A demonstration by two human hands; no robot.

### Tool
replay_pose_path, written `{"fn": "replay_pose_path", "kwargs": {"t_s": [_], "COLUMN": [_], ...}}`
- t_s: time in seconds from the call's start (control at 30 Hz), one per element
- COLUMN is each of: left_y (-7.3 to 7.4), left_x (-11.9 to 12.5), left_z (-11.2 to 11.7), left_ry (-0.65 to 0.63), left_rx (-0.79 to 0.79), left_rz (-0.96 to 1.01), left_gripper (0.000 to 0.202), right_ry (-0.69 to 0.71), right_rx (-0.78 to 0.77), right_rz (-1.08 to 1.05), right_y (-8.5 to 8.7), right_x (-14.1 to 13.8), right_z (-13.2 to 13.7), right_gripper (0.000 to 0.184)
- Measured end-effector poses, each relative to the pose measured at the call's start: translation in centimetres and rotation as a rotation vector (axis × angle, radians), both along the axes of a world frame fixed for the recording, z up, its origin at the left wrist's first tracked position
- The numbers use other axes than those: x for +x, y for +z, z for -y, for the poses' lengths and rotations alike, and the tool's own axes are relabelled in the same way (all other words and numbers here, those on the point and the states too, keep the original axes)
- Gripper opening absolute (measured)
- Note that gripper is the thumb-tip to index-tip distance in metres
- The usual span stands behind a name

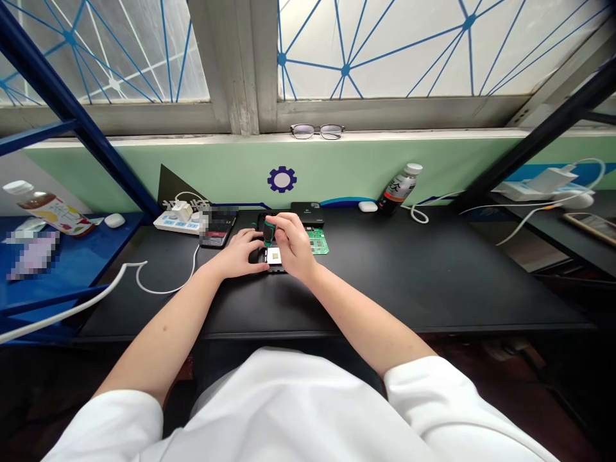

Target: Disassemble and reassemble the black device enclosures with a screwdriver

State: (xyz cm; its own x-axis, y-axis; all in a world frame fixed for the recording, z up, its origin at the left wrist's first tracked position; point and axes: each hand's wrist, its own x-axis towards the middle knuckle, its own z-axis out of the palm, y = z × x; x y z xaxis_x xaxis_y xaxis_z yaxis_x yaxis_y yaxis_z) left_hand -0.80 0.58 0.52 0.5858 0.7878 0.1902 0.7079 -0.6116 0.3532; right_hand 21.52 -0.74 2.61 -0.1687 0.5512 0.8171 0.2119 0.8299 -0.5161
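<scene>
My right hand is closed around a green-handled screwdriver, held upright over a small black device with a pale square part showing inside. My left hand rests on the left side of that device, fingers curled against it. A green circuit board lies just right of my right hand. Both forearms reach in from white sleeves.
On the black desk lie a black box, a phone, a white power strip with a white cable, an earbud case and a dark bottle. Glasses sit on the sill. A juice bottle lies left.
</scene>
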Motion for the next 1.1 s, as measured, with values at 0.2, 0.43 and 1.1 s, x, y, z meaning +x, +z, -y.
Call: {"fn": "replay_pose_path", "kwargs": {"t_s": [0.2, 0.43, 1.1], "left_y": [0.0, 0.2, -0.1], "left_x": [0.2, 0.2, 0.0], "left_z": [0.1, 0.2, -0.1], "left_ry": [0.022, 0.023, -0.012], "left_rx": [-0.01, -0.002, -0.015], "left_rz": [0.01, 0.003, 0.004], "left_gripper": [0.054, 0.054, 0.047], "right_ry": [0.004, -0.02, -0.089], "right_rx": [-0.047, -0.022, 0.046], "right_rz": [-0.05, -0.068, 0.032], "right_y": [-0.5, -1.0, -0.4], "right_x": [-0.6, -0.8, -0.3], "right_z": [0.1, 0.0, 0.2], "right_gripper": [0.032, 0.03, 0.042]}}
